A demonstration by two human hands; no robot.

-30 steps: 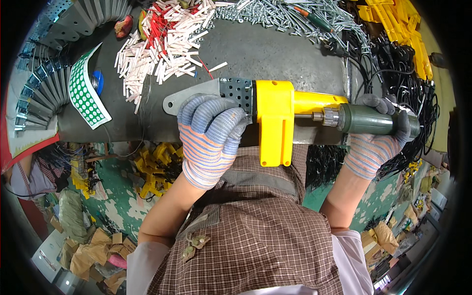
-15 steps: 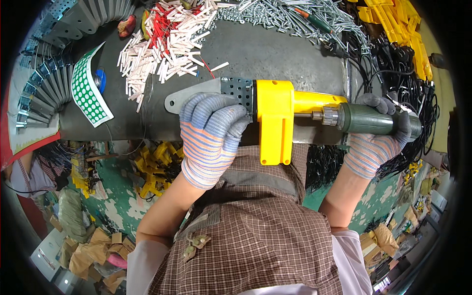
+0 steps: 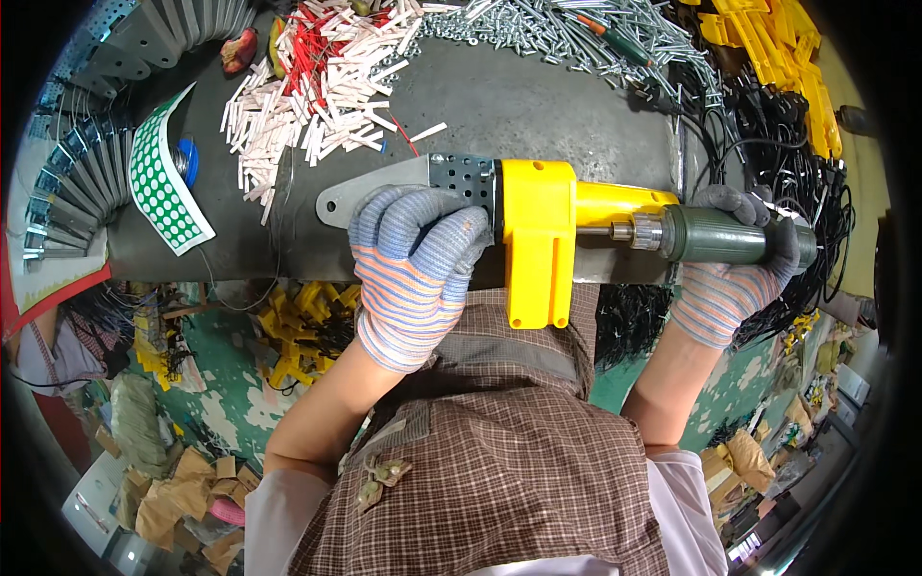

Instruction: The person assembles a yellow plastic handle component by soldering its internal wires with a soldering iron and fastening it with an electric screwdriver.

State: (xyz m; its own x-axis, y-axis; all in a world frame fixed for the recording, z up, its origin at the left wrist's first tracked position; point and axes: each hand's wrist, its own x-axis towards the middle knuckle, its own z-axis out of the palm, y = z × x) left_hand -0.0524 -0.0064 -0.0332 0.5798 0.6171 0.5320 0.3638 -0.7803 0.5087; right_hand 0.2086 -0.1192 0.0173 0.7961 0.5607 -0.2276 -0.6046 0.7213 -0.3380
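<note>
My left hand (image 3: 415, 264), in a striped knit glove, is closed around a metal piece made of a flat grey plate (image 3: 370, 186) and a perforated metal casing (image 3: 463, 180). That casing meets a yellow plastic housing (image 3: 538, 245) with a sideways handle part. In my right hand (image 3: 735, 293), also gloved, lies a dark green electric screwdriver (image 3: 715, 234), held level. Its silver chuck and thin shaft point left and reach the housing's right side; the tip is hidden. Both hands are just above the near edge of the dark worktable (image 3: 547, 106).
White sleeves and red pieces (image 3: 317, 77) are heaped at the back, beside a pile of long screws (image 3: 538, 29). A second green-handled tool (image 3: 615, 40) lies on the screws. Black cords (image 3: 783, 163) and yellow housings (image 3: 759, 43) crowd the right; metal brackets (image 3: 77, 182) and a green-dotted sheet (image 3: 168, 182) line the left.
Both grips stay the same. The view has shifted slightly, and the yellow housing sits a little lower in the picture with the screwdriver still against it.
</note>
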